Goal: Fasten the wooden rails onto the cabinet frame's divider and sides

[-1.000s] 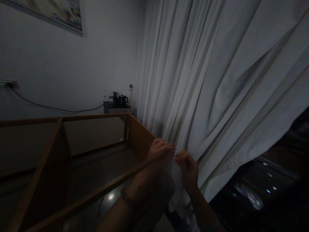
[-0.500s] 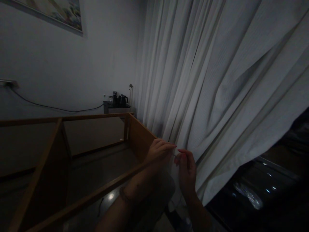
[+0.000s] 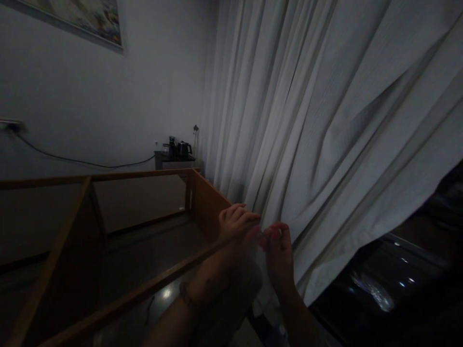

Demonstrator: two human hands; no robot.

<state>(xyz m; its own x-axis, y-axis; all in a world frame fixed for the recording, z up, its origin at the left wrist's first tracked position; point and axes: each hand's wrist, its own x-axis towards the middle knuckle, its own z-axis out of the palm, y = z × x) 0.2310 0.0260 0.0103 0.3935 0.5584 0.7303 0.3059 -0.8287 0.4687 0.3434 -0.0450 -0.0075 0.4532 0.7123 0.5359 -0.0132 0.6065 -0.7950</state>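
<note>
A wooden frame [image 3: 155, 281], like an open cabinet lying down, fills the lower left. My left hand [image 3: 236, 220] is closed over its near right corner, fingers bent across the edge and thumb side lower down by the end face. Just right of that corner, my right hand [image 3: 280, 258] pinches a small thin metal piece [image 3: 264, 234] between thumb and fingers. The piece points towards the frame's end, beside my left fingertips. It is too dark and small to tell its exact kind, or whether its tip touches the wood.
A pale curtain [image 3: 307, 120] hangs close along the right side. Against the back wall, a small cabinet [image 3: 177, 164] bears a black kettle [image 3: 183, 149]. A cable [image 3: 83, 162] runs along the wall. An upright divider [image 3: 68, 241] splits the frame.
My left fingers have shifted slightly left and bent more over the corner. The right hand has moved a little left and lower, still pinching the thin piece.
</note>
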